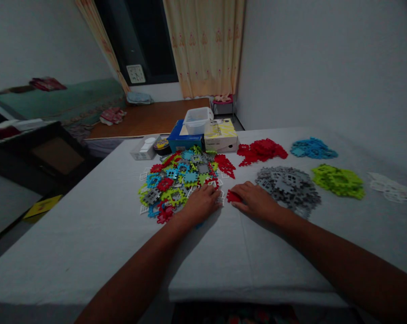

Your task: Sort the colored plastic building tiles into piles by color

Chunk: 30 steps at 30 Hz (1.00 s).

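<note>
My right hand [252, 198] is closed on a red plastic building piece [234, 196], just above the tablecloth. At the right edge of the mixed pile of interlocking pieces [176, 180], my left hand [205, 200] is bent down with its fingers curled. What lies under those fingertips is hidden; a white lattice piece [221, 198] shows beside them and a red piece [211, 182] just beyond. The pile mixes red, blue, grey, lime and white. Next to my right hand lies a heap of grey pieces [287, 186].
Sorted heaps of red [264, 150], blue [313, 148], lime [338, 180] and white pieces [391, 186] lie along the right. Behind the mixed pile stand a blue box [185, 138], a yellow-and-white box [221, 137], a clear plastic tub [198, 118] and a small white box [144, 148].
</note>
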Available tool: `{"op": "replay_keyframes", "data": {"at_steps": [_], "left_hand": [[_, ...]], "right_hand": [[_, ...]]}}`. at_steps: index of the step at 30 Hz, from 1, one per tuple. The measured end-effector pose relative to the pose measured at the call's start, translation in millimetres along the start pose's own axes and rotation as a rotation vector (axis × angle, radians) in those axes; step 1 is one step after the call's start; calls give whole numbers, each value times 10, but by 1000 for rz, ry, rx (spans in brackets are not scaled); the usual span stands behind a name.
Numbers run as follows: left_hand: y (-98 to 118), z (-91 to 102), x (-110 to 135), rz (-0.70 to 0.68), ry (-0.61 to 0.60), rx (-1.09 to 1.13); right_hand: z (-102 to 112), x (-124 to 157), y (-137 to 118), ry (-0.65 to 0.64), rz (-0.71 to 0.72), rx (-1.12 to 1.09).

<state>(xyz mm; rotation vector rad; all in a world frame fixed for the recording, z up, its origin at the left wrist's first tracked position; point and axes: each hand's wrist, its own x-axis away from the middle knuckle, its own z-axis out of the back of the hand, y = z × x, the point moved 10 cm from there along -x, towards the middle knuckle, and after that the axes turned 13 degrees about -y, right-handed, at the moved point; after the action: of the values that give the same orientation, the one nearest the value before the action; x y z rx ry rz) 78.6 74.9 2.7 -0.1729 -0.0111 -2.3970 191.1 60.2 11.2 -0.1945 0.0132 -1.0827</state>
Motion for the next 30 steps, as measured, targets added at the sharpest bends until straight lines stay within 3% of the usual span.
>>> {"op": "replay_keyframes", "data": {"at_steps": [7, 14, 17, 25, 30], "left_hand": [[27, 43, 29, -77, -1, 67], [-114, 14, 52, 24, 0, 277], [-90, 17, 65, 2, 17, 281], [-41, 162, 94, -31, 174, 474], [-14, 124, 83, -35, 170, 457]], "right_hand": [[-3, -5, -13, 8, 14, -42], [-41, -15, 0, 20, 31, -87], [-19, -16, -8, 49, 36, -78], [80, 33, -232, 188, 257, -270], [174, 68, -224, 220, 301, -350]]}}
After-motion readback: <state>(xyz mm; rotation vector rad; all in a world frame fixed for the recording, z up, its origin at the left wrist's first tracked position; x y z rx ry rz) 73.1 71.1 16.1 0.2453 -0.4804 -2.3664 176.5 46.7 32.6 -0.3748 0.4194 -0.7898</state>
